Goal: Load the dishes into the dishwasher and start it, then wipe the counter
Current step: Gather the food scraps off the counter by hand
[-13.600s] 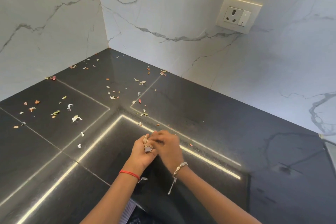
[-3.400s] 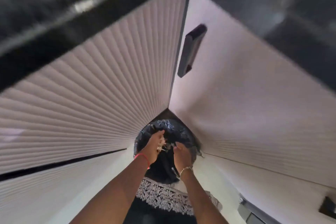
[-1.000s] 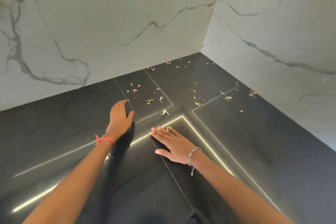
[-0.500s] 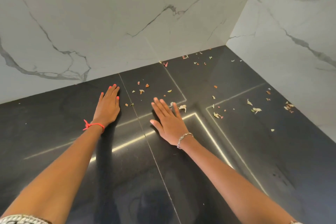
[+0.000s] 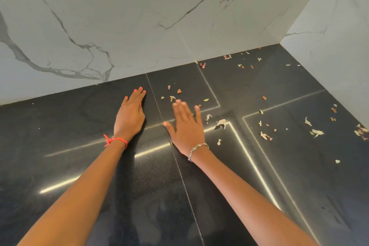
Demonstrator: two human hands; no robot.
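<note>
Two hands lie on the black tabletop, both released and holding nothing. The left hand rests palm down with its fingers straight and together, near the far wall. The right hand is just beside it, fingers spread. Its fingertips are blurred, so whether they touch the surface cannot be told. Small scraps are scattered over the tabletop to the right of the hands and towards the far corner, too small and too many to count surely. Some at the right edge are cut off. One red thread circles the left wrist, one bracelet the right. Two marble walls meet at the corner, the second wall on the right.
</note>
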